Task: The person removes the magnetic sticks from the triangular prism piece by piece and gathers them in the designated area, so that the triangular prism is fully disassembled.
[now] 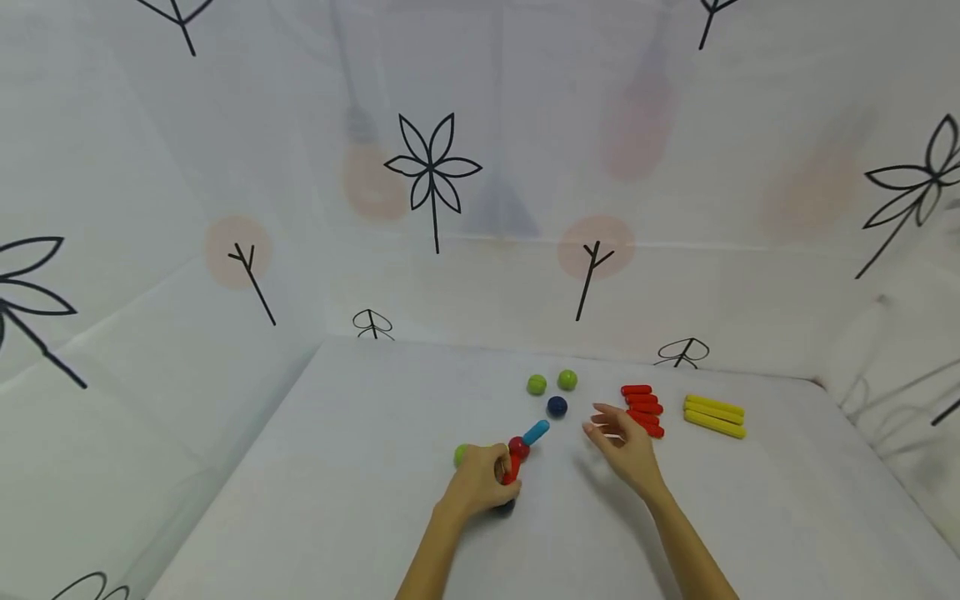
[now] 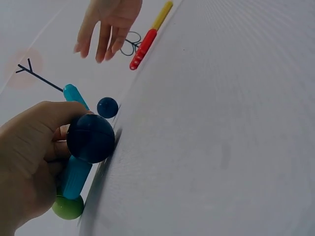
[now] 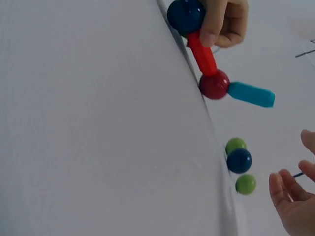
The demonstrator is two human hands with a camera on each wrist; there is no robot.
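My left hand (image 1: 478, 483) pinches a red stick (image 3: 202, 54) between thumb and fingers. One end of that stick meets a dark blue ball (image 3: 185, 15), the other a dark red ball (image 3: 214, 84). From the red ball a light blue stick (image 3: 251, 94) points away, its far end free. In the left wrist view, a second light blue stick (image 2: 76, 178) runs from the dark blue ball to a green ball (image 2: 68, 208); the left hand partly hides this side. My right hand (image 1: 626, 450) hovers to the right, fingers loosely bent, holding nothing.
Beyond the hands lie two loose green balls (image 1: 536, 384) and a loose dark blue ball (image 1: 557, 407). Several red sticks (image 1: 637, 390) are lined up behind the right hand, with yellow sticks (image 1: 714, 415) farther right. A patterned white cloth (image 1: 495, 283) rises behind the white table (image 1: 337, 483).
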